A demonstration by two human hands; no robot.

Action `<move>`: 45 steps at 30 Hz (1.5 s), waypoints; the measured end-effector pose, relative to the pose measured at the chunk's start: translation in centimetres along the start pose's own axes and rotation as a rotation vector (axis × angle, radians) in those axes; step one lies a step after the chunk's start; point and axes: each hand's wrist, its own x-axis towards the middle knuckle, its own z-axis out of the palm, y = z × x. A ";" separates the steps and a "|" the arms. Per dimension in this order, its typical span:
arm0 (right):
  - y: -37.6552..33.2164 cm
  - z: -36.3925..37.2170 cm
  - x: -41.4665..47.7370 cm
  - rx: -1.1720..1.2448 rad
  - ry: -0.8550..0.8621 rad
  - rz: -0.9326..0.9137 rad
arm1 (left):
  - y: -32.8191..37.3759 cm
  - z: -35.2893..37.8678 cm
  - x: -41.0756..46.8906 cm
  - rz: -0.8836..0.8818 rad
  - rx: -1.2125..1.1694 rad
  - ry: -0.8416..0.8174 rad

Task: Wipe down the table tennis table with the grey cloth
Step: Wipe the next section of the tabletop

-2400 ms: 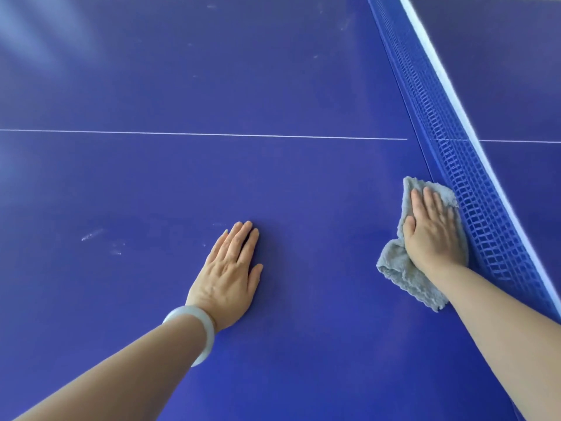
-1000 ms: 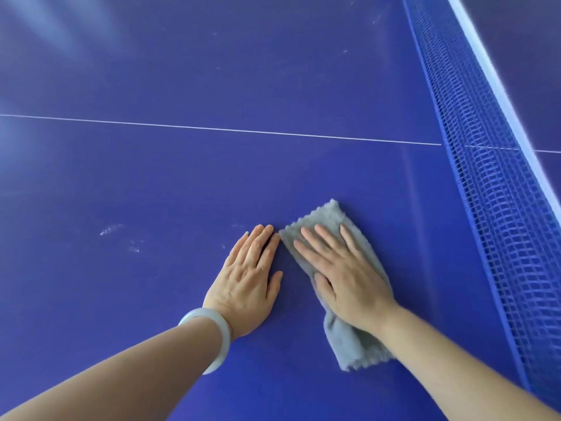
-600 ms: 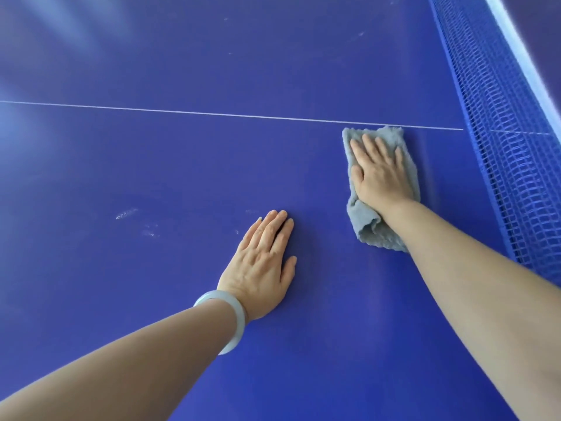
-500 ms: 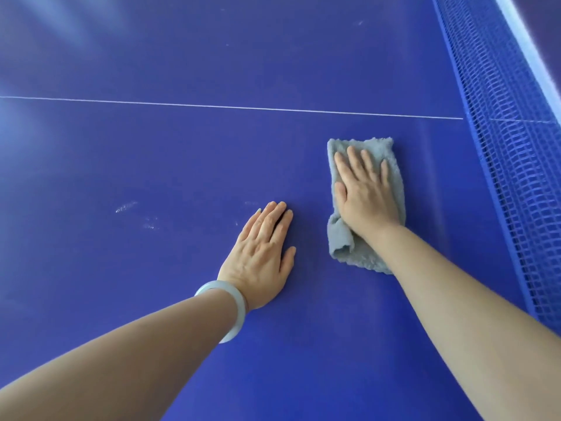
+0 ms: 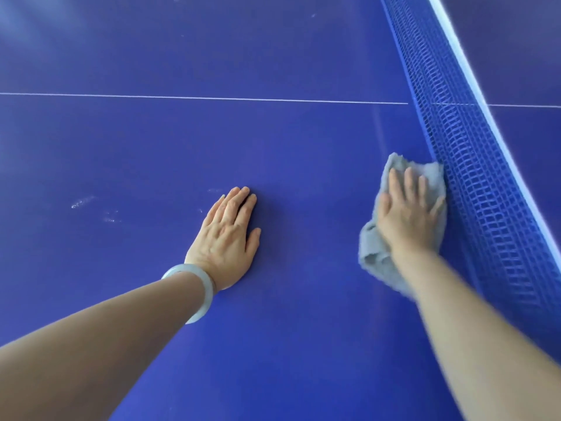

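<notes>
The grey cloth (image 5: 375, 256) lies flat on the blue counter (image 5: 303, 329) under the right hand (image 5: 408, 217); its far right edge touches the foot of the net (image 5: 473, 192), and its bunched tail trails back toward the person on the near-left side of the wrist. Its long axis therefore runs roughly along the net, in line with the forearm, which shows blurred. The right fingers (image 5: 394, 183) are straight and a little spread, pressing the cloth down rather than pinching it; the thumb lies out on the cloth's left edge.

The left hand (image 5: 226, 238) rests palm-down on the bare counter, well apart from the cloth; its fingers are pressed together, the thumb slightly out, and a pale bangle (image 5: 200, 287) sits at the wrist; it holds nothing and looks like a brace.

With the net hard on the cloth's right, there is no room that way; I judge the next stroke can only go left across the counter, or along the net toward or away from the white centre line (image 5: 212, 98). Pale smudges (image 5: 82, 202) lie left of the left hand, so that hand sits between them and the cloth; it is nearer to them, but the right hand has the cloth, and reaching them would probably mean lifting or shifting the left hand first.
</notes>
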 end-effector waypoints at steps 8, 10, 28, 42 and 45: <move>2.0 2.2 -14.8 0.031 0.015 -0.658 | -0.1 0.0 -0.1 0.005 0.004 0.008; 6.7 1.1 -12.4 -0.004 0.033 -0.300 | -0.1 0.1 -0.1 0.002 0.011 0.007; 0.0 2.0 -17.8 0.030 0.019 -0.112 | 1.6 -0.9 -12.7 -0.023 0.068 -0.050; -8.0 1.8 -18.4 0.039 -0.036 -0.761 | 1.1 -0.2 -15.1 -0.073 0.117 -0.094; -11.5 1.0 -10.9 0.034 -0.078 -0.525 | 1.0 -0.3 -15.1 -0.070 0.124 -0.090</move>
